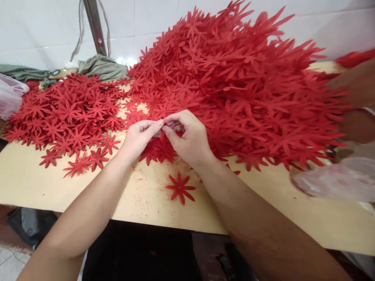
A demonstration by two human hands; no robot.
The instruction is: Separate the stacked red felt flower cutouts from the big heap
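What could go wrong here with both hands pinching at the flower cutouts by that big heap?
1. The left hand and right hand pinch a small bunch of red cutouts at the foot of the big heap; a tug might slide the heap down.
2. The single flower lies near the table edge and could be swept off by a forearm.
3. The thin petals could tear if pulled apart hard.
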